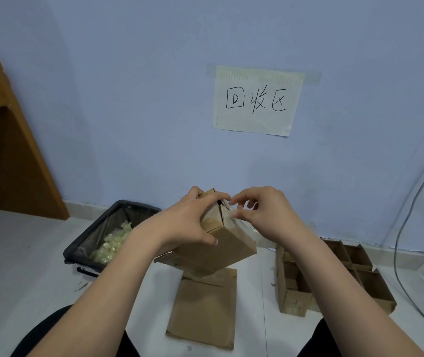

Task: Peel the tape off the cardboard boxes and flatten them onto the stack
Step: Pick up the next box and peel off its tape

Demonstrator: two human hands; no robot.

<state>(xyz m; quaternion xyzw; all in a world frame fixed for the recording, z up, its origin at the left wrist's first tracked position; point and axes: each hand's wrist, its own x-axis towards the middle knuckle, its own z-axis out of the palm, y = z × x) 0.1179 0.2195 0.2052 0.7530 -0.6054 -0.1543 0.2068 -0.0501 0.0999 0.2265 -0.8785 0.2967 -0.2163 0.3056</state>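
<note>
You hold the cardboard box [216,240] up in the air, tilted, with one taped end turned toward your face — that is the end you need to see to find the tape's edge. Your left hand [192,220] is clamped on the box, fingers over the top corner and thumb pressed on the side panel, which steadies it against the pull to come. Your right hand [265,215] is just beside the box's upper right corner, thumb and forefinger brought together in a pinch on what looks like a strip of clear tape [234,215]; the film is too pale to be sure how much of it is caught.

Directly below the box, on the floor, lies the stack [203,310] of flattened cardboard, so you only need to lower the box once it is collapsed. To the left of the box stands a black-lined bin [107,228] holding crumpled tape, within easy reach for dropping the strip. To the right of the box, against the wall, sits an opened carton with dividers [334,274]. Above the box a handwritten paper sign [257,100] is taped to the wall.

My reading: you are at the peeling step for this box — flattening is not yet begun. Pull low and along the seam, since the flaps may tear.
</note>
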